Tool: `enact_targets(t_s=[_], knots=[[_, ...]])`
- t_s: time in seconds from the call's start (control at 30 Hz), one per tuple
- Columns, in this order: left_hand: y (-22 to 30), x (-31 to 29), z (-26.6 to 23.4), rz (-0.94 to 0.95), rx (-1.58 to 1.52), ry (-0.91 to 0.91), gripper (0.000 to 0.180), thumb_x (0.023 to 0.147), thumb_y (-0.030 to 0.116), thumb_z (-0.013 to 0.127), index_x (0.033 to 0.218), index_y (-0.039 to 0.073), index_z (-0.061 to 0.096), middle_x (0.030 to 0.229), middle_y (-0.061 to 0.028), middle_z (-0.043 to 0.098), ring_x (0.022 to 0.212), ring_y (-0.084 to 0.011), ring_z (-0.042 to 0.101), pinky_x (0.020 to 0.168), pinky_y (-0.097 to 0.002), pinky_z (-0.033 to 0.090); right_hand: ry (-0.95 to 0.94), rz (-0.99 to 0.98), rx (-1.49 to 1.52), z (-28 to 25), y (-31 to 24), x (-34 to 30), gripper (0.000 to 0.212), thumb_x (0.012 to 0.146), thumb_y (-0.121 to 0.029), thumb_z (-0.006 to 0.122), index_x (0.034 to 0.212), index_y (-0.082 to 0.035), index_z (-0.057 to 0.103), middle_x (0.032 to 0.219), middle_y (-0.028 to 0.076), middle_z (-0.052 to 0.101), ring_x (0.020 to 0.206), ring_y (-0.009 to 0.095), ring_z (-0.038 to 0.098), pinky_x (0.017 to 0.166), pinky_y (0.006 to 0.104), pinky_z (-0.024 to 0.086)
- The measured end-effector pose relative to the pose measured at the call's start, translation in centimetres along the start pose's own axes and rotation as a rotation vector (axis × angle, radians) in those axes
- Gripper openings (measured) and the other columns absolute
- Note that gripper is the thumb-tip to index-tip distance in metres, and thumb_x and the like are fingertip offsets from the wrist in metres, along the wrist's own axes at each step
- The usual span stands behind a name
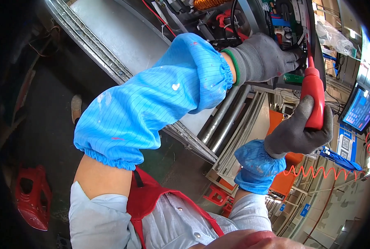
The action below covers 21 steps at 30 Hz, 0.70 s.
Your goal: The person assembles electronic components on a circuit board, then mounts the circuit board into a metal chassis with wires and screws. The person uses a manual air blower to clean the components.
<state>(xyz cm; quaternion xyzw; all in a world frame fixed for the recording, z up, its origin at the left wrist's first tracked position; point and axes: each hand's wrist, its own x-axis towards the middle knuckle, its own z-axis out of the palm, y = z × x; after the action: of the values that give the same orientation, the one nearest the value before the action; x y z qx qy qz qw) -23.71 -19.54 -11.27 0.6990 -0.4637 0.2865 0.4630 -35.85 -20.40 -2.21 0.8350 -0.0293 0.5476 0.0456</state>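
My right hand (299,130), in a dark grey glove, is closed round a red squeeze bottle (314,97). The bottle is tilted upright, its thin red nozzle pointing up at the edge of an open electrical unit (294,25). My left hand (270,58), in a grey glove with a green cuff, reaches into the unit just left of the nozzle. Its fingers are drawn together against the components; whatever they grip is hidden. Near them lie a green circuit board (293,78) and a blue component (281,22). Blue sleeve covers wrap both my forearms.
A copper coil (207,4) and red and black wires sit in the unit's far part. The unit is beside a metal-edged conveyor (110,25) with rollers (224,118). A screen (361,108) and a coiled orange hose (317,172) are at right; a red plastic frame (32,197) lies lower left.
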Motion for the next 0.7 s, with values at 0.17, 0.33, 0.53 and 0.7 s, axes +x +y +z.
enact_targets(t_s=[0.17,0.33,0.53,0.7], knots=[[0.1,-0.1,0.6,0.018,-0.035,0.085,0.036,0.092,0.021,0.044,0.126,0.026,0.057,0.130,-0.0003,0.057,0.085,-0.0208,0.068,0.064,-0.0346,0.058,-0.034,-0.004,0.066,0.0,0.3,0.7,0.037,0.081,-0.008,0.070,0.105,0.009,0.047,0.102,0.024,0.060,0.083,0.032,0.068,0.072,0.0335,0.062],[-0.1,-1.2,-0.3,0.036,0.011,0.064,0.035,0.091,0.019,0.047,0.125,0.025,0.058,0.129,0.0014,0.057,0.084,-0.0204,0.068,0.066,-0.0335,0.057,-0.078,-0.024,-0.013,-1.0,0.0,1.6,0.031,0.081,-0.006,0.068,0.102,0.009,0.050,0.098,0.025,0.061,0.083,0.033,0.068,0.071,0.0339,0.061],[-2.2,-5.6,1.0,0.224,0.516,0.076,0.040,0.093,0.021,0.043,0.132,0.025,0.050,0.134,0.0035,0.052,0.086,-0.0180,0.067,0.066,-0.0308,0.057,0.023,0.108,0.127,-3.3,-0.9,0.5,0.031,0.076,-0.001,0.069,0.104,0.005,0.056,0.102,0.016,0.057,0.090,0.025,0.062,0.073,0.0330,0.058],[-0.8,-5.2,-0.8,0.058,0.073,-0.244,0.048,0.088,0.019,0.049,0.135,0.019,0.046,0.132,-0.0042,0.051,0.086,-0.0185,0.064,0.066,-0.0324,0.056,0.020,0.146,0.091,-5.3,-0.7,-1.2,0.034,0.075,0.000,0.067,0.106,0.004,0.054,0.102,0.016,0.056,0.089,0.024,0.061,0.078,0.0354,0.057]])
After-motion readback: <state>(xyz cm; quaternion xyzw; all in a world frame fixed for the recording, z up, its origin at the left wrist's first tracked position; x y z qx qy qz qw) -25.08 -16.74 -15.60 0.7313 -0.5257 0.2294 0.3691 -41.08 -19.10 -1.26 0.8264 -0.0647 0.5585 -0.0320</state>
